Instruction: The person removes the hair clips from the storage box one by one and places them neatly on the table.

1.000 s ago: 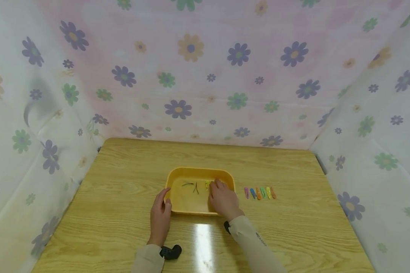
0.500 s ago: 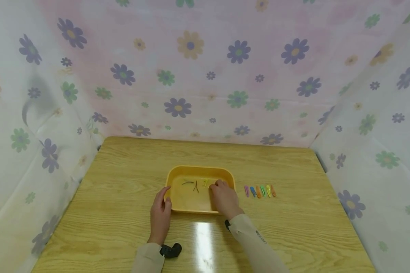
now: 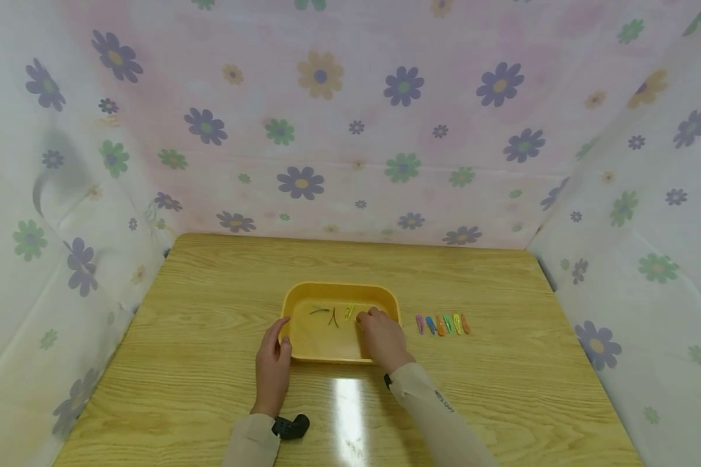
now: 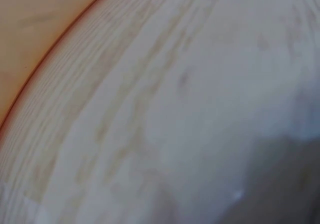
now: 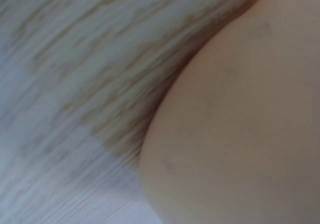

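Observation:
A yellow plastic tray (image 3: 327,347) lies on the wooden table. My left hand (image 3: 272,373) grips its left rim, the thumb and fingers at the edge. Inside, my right hand (image 3: 382,336) reaches down at the right side with bent fingers. Its fingertips are at the tray floor, and I cannot tell whether they pinch anything. Just left of them lie thin yellow hair clips (image 3: 349,312). Farther left in the tray are a dark green hairpin (image 3: 319,311) and a brown V-shaped hairpin (image 3: 333,318). Both wrist views show only tray and table, blurred, with no fingers.
Right of the tray, several snap hair clips (image 3: 448,324) in pink, blue, orange, green and yellow lie in a row on the table (image 3: 502,389). Flower-patterned cloth (image 3: 350,130) closes off the back and both sides.
The yellow clips beside my right fingertips have shifted slightly left and now lie slanted. My right hand has moved very little; the left hand keeps its place on the rim.

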Motion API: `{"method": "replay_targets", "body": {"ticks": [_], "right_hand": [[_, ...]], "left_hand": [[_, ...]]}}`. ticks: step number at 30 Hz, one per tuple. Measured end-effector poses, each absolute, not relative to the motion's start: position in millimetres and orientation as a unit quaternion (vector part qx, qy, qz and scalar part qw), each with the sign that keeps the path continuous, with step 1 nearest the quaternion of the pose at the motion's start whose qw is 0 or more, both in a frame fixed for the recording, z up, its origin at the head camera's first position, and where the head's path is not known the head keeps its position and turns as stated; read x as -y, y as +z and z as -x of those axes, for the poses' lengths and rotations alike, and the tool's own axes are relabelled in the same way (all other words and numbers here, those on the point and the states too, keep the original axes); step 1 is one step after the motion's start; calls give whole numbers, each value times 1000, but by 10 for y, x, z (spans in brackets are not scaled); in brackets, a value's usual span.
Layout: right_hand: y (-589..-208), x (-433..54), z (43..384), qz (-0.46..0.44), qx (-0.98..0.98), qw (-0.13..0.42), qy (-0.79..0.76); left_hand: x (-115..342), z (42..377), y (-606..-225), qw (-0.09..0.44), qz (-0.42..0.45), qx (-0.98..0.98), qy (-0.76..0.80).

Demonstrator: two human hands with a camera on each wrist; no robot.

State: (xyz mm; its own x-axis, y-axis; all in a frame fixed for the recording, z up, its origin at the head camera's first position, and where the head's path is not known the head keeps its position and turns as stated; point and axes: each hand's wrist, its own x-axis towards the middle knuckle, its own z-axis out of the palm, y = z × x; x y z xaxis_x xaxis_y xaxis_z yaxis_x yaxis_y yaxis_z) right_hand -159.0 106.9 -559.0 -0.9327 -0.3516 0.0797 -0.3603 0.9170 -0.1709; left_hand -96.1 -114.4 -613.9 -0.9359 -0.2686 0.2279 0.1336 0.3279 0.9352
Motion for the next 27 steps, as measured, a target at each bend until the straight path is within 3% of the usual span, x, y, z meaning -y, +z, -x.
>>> {"method": "replay_targets", "body": {"ticks": [10, 27], "right_hand": [[-5600, -1067, 1594, -178, 980, 9, 91], [-5565, -1069, 1536, -192, 975, 47, 105]], "left_hand": [[1146, 958, -6144, 168, -45, 799, -576], [1138, 953, -6132, 165, -46, 799, -576]]}}
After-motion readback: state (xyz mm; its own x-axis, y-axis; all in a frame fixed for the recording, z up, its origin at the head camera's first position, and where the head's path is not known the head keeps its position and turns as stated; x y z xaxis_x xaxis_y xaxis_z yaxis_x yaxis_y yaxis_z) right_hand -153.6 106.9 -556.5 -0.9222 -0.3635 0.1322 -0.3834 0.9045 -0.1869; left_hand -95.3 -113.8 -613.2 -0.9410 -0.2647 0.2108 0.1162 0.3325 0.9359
